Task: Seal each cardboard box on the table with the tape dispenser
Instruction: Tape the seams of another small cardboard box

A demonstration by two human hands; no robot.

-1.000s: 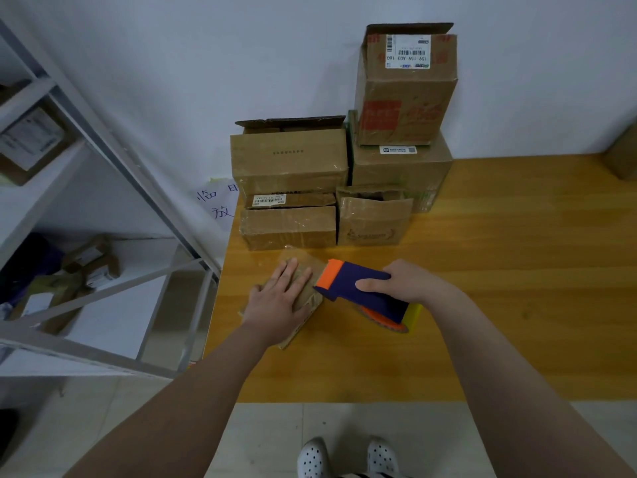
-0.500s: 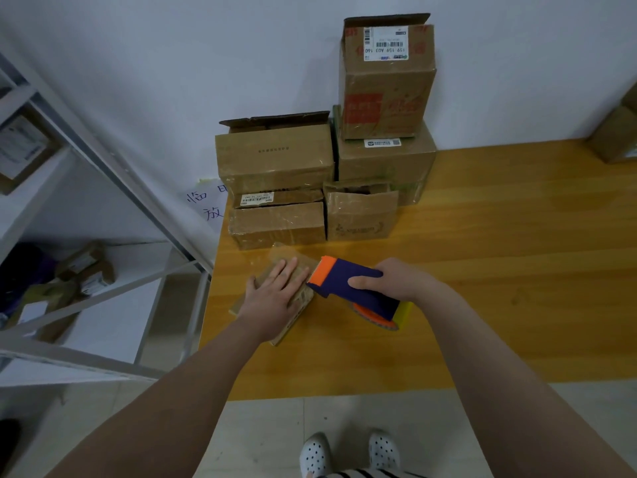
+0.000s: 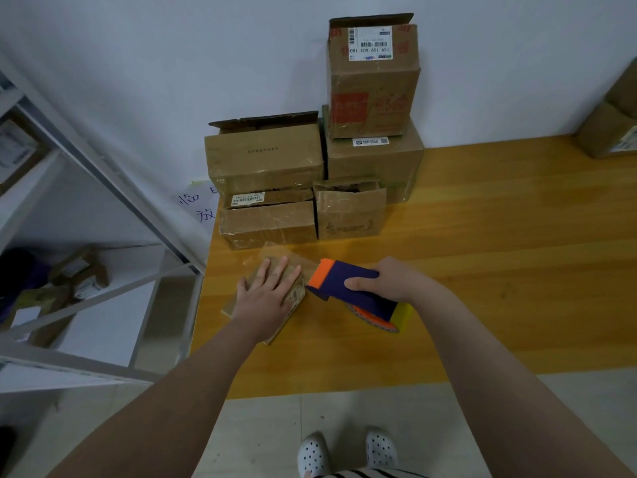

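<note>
A small flat cardboard box (image 3: pixel 292 300) lies near the left edge of the wooden table (image 3: pixel 482 270). My left hand (image 3: pixel 267 293) presses flat on its top, fingers straight and spread. My right hand (image 3: pixel 389 281) grips a tape dispenser (image 3: pixel 348 281), dark blue with an orange front and a yellow rear, its orange end just right of the box. A strip of clear tape (image 3: pixel 286 253) stretches from the dispenser's front over the box. Behind, a stack of several cardboard boxes (image 3: pixel 265 160) stands against the wall; the tall top one (image 3: pixel 374 81) has a raised flap.
A metal shelf rack (image 3: pixel 103 188) with small parcels stands left of the table. More boxes (image 3: pixel 610 129) sit at the table's far right corner. A paper sign (image 3: pixel 200 208) hangs by the table's left rear. My feet in white shoes (image 3: pixel 344 450) are below the table's front edge.
The dispenser and my right hand stay nearly in place beside the small box; my left hand keeps pressing on it. The view has shifted slightly.
</note>
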